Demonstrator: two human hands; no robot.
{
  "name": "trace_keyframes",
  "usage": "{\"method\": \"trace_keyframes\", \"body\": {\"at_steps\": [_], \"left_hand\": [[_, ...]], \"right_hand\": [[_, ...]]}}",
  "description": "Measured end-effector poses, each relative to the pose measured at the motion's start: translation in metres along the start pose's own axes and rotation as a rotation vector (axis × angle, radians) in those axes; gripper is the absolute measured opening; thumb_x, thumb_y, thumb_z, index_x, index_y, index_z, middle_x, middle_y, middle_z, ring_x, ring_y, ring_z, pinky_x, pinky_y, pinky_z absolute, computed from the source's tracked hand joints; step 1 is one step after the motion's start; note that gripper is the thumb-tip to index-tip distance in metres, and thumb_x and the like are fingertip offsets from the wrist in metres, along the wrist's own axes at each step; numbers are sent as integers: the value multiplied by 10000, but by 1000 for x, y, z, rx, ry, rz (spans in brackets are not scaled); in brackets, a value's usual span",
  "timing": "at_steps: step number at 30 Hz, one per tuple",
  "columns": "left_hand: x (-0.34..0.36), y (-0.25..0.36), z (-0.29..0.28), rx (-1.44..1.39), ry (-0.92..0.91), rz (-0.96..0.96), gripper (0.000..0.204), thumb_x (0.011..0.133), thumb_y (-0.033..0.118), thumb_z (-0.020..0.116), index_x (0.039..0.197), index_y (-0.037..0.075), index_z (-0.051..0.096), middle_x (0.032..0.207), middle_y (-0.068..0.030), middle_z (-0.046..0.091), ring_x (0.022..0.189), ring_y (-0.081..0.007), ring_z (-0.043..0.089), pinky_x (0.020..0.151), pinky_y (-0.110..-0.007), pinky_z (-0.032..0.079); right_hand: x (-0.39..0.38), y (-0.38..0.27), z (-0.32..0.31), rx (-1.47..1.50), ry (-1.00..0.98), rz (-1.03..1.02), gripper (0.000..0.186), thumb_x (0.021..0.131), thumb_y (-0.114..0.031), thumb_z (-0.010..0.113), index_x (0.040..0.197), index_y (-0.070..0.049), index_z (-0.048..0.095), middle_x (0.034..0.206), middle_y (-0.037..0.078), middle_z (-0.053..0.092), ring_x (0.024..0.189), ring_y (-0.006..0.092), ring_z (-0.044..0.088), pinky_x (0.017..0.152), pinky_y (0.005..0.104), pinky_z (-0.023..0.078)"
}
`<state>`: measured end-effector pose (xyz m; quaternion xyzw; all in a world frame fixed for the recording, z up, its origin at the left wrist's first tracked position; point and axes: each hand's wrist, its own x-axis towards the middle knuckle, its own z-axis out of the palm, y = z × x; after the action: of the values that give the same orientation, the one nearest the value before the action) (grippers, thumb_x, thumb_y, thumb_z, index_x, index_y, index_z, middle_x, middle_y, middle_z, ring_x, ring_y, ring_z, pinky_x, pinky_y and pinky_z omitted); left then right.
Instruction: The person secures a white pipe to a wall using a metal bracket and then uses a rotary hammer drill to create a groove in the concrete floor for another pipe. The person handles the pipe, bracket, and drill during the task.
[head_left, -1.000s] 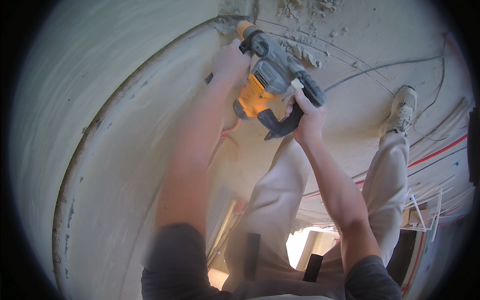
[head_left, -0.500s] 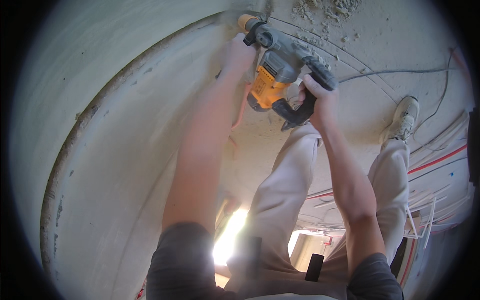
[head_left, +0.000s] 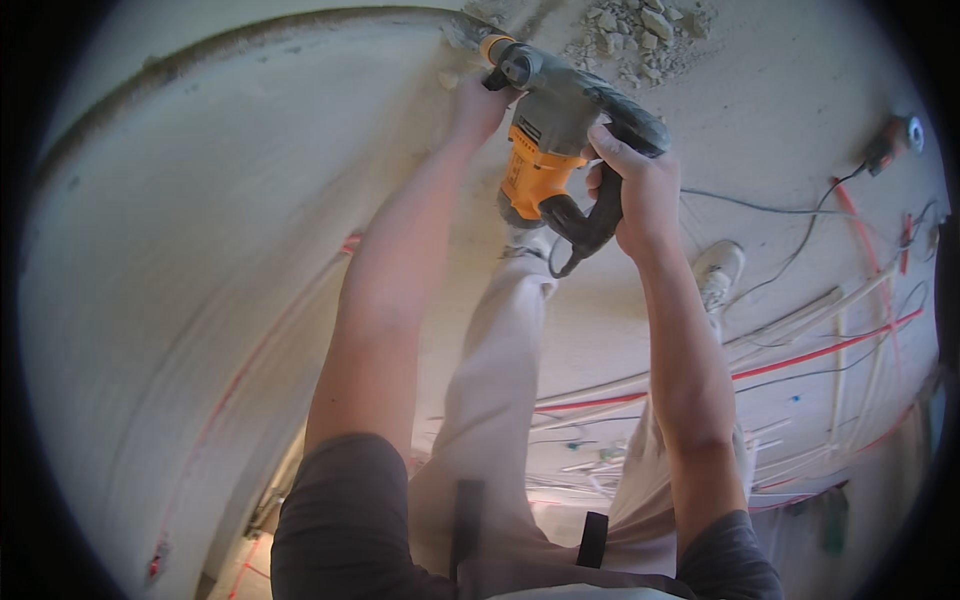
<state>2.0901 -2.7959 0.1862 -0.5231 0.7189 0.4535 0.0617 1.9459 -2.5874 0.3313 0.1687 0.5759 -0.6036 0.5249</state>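
A grey and orange rotary hammer is held in both hands near the top of the view, its front end pointing up and left. My left hand is closed round the black side handle just behind the orange collar. Round the rear handle, my right hand is wrapped, with the thumb lying along its upper part. The tool's nose is close to the far end of a dark groove in the pale wall. I cannot make out the bit's tip.
Broken rubble lies on the dusty floor beyond the tool. To the right is what looks like an angle grinder, with a thin cable nearby. Red conduit and white pipes run across the floor behind my legs.
The view has swung round, bringing the grinder and more of the pipes into sight at right. Both hands keep their hold on the rotary hammer, which stays near the groove's end.
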Motion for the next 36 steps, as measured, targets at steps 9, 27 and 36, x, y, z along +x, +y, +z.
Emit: {"method": "trace_keyframes", "body": {"at_steps": [9, 27, 36], "left_hand": [[8, -2, 24, -11, 147, -8, 372, 866, 300, 839, 1029, -26, 765, 853, -159, 764, 816, -250, 741, 751, -429, 552], [18, -10, 45, -248, 252, 121, 492, 992, 408, 688, 1207, -35, 675, 1044, -230, 765, 1016, -381, 747, 893, -470, 549], [8, -14, 22, -243, 163, -8, 506, 990, 446, 674, 1178, -24, 685, 1024, -220, 762, 989, -371, 746, 869, -469, 547]], "right_hand": [[58, 1, -34, -161, -131, 23, 117, 978, -136, 732, 971, -60, 643, 771, 57, 636, 595, 187, 612, 560, 341, 493], [108, -17, -56, -353, -212, -120, 157, 979, -140, 737, 1040, -43, 630, 837, 86, 631, 671, 214, 624, 614, 376, 524], [98, -19, -31, -424, -220, -134, 171, 967, -158, 742, 1042, -48, 634, 825, 78, 623, 649, 199, 612, 596, 370, 517]]}}
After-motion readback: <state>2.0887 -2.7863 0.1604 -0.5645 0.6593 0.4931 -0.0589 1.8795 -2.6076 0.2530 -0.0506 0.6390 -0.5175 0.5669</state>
